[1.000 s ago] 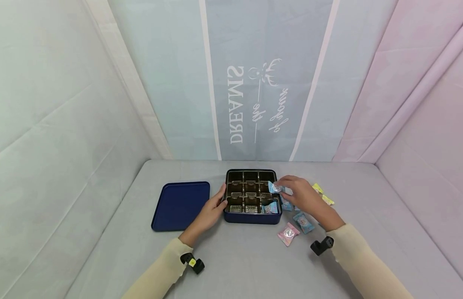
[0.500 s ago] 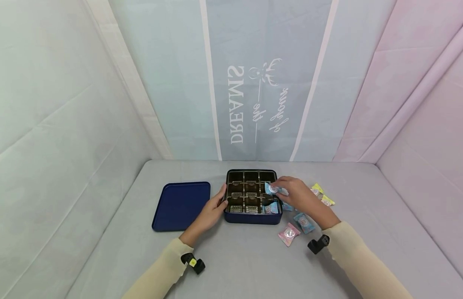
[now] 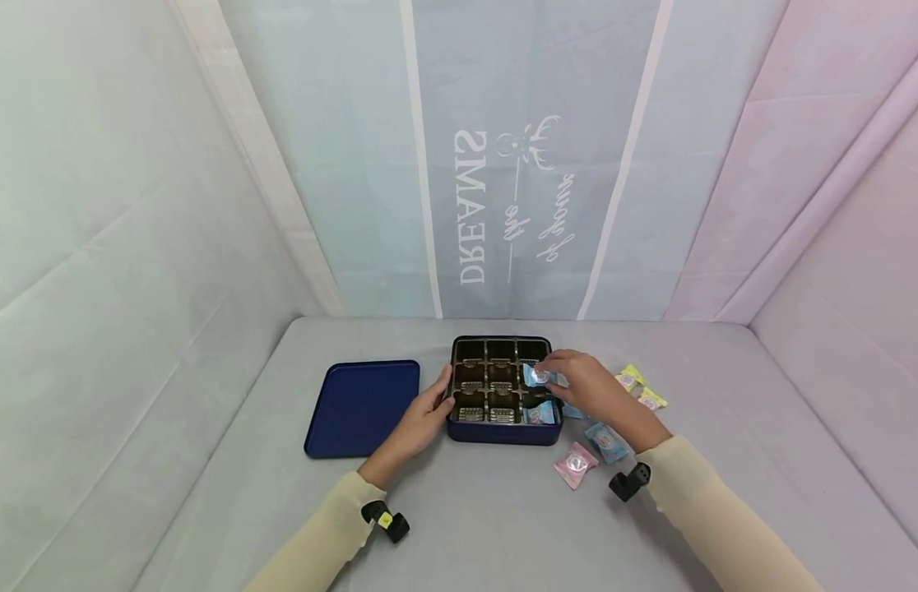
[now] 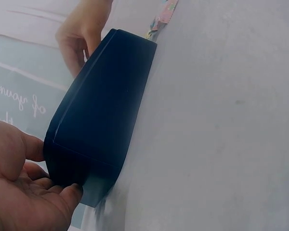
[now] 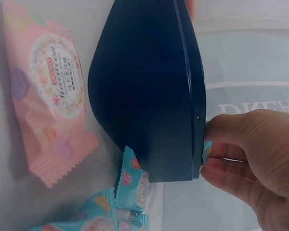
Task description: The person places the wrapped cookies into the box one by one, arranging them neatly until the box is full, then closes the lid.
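A dark blue tin box (image 3: pixel 503 434) holds a divided tray of several compartments. My left hand (image 3: pixel 418 421) grips its left side, thumb and fingers against the wall and rim, seen closely in the left wrist view. Over the right compartment of the middle row, my right hand (image 3: pixel 583 385) pinches a light blue wrapped candy (image 3: pixel 535 376) between thumb and fingers; mostly hidden in the right wrist view, only a bit of its wrapper shows there. Another light blue wrapped candy (image 3: pixel 539 413) lies in the front right compartment.
The blue lid (image 3: pixel 364 409) lies flat left of the box. To the right rest a pink wrapped candy (image 3: pixel 576 464), a loose light blue candy (image 3: pixel 607 442) and yellow candies (image 3: pixel 653 400). More blue candies sit close against the box's right wall, partly hidden by my hand.
My right hand has moved a little left with the light blue candy, from the box's right rim to over the middle-row right compartment. The left hand stays on the box.
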A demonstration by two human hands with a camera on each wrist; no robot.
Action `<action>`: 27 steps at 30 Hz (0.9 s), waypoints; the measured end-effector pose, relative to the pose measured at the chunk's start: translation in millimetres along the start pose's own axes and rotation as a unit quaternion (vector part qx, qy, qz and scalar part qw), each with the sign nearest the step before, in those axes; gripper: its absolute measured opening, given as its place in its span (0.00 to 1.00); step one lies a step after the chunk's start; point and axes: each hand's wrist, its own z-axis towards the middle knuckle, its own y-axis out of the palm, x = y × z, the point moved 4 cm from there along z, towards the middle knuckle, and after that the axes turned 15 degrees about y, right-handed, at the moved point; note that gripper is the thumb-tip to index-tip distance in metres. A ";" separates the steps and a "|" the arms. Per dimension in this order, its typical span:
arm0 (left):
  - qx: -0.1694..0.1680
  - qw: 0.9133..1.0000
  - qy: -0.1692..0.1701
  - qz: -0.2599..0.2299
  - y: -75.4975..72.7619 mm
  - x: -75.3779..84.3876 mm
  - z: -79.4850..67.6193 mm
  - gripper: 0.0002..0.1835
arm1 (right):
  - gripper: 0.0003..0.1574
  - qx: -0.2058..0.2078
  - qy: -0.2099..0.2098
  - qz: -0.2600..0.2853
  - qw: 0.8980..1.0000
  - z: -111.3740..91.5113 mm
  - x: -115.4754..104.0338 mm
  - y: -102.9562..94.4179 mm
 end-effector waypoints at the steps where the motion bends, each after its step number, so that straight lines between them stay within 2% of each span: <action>1: 0.001 1.000 0.001 -0.003 0.2 4.8 -0.1 0.34 | 0.19 -0.001 -0.001 -0.001 1.000 0.1 -0.1 -0.3; 7: 0.003 1.000 -0.003 -0.013 -1.9 37.5 -1.3 0.33 | 0.19 -0.008 0.000 -0.009 1.000 1.6 0.2 -0.1; 17: 0.008 1.000 -0.006 -0.013 -3.2 39.2 -0.1 0.33 | 0.19 -0.011 -0.004 -0.027 1.000 4.9 -2.5 -0.8; 27: 0.003 1.000 -0.010 -0.017 -3.1 40.7 1.1 0.33 | 0.16 -0.013 0.015 -0.023 1.000 7.4 -4.7 0.5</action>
